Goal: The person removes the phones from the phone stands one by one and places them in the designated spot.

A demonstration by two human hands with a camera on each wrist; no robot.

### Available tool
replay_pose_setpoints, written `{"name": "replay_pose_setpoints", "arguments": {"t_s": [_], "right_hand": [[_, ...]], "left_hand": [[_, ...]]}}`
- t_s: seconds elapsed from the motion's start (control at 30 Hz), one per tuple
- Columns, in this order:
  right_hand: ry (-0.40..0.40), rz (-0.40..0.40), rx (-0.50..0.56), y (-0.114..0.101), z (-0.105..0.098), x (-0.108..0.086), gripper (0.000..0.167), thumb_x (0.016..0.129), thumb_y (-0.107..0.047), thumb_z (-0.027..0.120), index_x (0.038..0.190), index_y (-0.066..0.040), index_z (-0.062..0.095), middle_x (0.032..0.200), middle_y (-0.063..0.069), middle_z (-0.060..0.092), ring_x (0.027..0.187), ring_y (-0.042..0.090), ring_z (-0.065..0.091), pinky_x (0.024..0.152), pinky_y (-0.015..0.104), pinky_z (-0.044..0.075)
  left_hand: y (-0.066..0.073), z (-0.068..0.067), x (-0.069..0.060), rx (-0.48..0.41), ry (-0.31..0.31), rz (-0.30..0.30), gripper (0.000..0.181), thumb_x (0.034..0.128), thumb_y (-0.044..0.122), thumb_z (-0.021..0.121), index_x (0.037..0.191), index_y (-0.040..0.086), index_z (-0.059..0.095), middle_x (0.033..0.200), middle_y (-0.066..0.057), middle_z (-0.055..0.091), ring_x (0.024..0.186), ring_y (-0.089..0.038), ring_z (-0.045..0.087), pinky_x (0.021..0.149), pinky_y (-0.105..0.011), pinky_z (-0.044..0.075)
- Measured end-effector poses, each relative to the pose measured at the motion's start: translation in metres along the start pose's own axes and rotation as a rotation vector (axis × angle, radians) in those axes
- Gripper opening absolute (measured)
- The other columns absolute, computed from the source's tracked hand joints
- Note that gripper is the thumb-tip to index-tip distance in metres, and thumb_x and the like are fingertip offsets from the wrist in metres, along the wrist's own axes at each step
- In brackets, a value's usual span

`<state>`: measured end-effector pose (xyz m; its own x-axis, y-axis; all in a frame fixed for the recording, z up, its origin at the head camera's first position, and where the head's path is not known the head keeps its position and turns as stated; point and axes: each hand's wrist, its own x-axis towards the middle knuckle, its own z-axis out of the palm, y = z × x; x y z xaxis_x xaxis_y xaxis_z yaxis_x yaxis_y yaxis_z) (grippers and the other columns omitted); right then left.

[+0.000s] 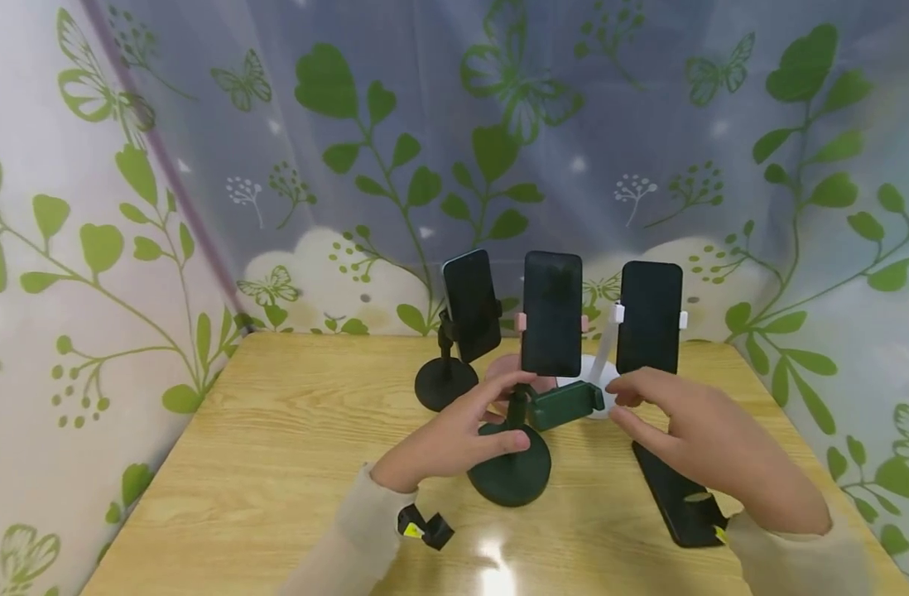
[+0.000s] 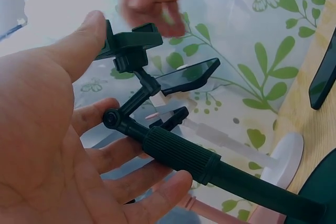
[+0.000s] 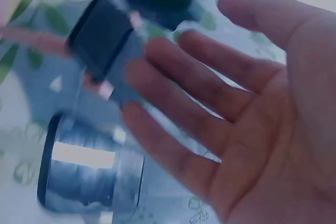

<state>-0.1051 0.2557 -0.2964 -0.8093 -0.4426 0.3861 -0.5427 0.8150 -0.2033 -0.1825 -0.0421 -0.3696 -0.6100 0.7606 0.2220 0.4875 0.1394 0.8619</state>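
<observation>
A dark green phone stand stands upright on its round base. Its clamp holds no phone and points to the right. Around the upper stem is my left hand, thumb in front and fingers behind. In the left wrist view, the loosely bent fingers lie behind the ribbed stem, and the thumb is beside the clamp's end; firm contact cannot be made out. My right hand hovers just right of the clamp, its fingers apart and holding nothing.
Behind stand a black stand, a pink stand and a white stand, each holding a phone. Another black phone lies on the wooden table beneath my right hand. A leaf-patterned curtain hangs behind the table.
</observation>
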Motion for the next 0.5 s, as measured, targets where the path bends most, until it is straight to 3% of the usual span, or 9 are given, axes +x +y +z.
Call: {"name": "replay_pose_setpoints", "arguments": {"t_s": [0.13,0.23,0.33,0.5], "right_hand": [[0.184,-0.098,0.041,-0.015,0.007,0.013,0.039,0.090,-0.010,0.079,0.126,-0.015,0.066,0.116,-0.004,0.069,0.098,0.014,0.069,0.077,0.032,0.057],[0.275,-0.122,0.074,-0.021,0.014,0.017,0.050,0.086,-0.005,0.079,0.134,-0.011,0.064,0.122,-0.001,0.067,0.102,0.016,0.066,0.084,0.021,0.051],[0.347,-0.131,0.146,-0.023,0.020,0.018,0.047,0.090,-0.008,0.076,0.135,-0.008,0.065,0.125,0.005,0.066,0.107,0.018,0.063,0.093,0.013,0.043],[0.456,-0.132,0.237,-0.020,0.025,0.019,0.040,0.098,-0.018,0.065,0.134,-0.002,0.064,0.126,0.013,0.064,0.112,0.016,0.059,0.103,0.011,0.037]], "left_hand": [[-0.002,-0.002,-0.002,-0.011,0.003,0.005,0.083,0.0951,0.068,0.055,0.162,0.025,0.030,0.160,0.003,0.037,0.133,-0.015,0.052,0.109,-0.048,0.046],[-0.001,-0.002,-0.003,-0.002,-0.002,-0.003,0.083,0.0958,0.068,0.054,0.162,0.026,0.028,0.159,0.006,0.037,0.132,-0.011,0.052,0.109,-0.045,0.046],[0.000,-0.001,-0.005,0.007,-0.001,-0.015,0.085,0.0943,0.071,0.053,0.162,0.025,0.029,0.157,0.007,0.039,0.131,-0.010,0.052,0.109,-0.042,0.047],[0.002,-0.003,-0.004,0.019,0.007,0.005,0.081,0.0967,0.069,0.052,0.161,0.026,0.030,0.155,0.006,0.042,0.131,-0.010,0.052,0.108,-0.040,0.048]]}}
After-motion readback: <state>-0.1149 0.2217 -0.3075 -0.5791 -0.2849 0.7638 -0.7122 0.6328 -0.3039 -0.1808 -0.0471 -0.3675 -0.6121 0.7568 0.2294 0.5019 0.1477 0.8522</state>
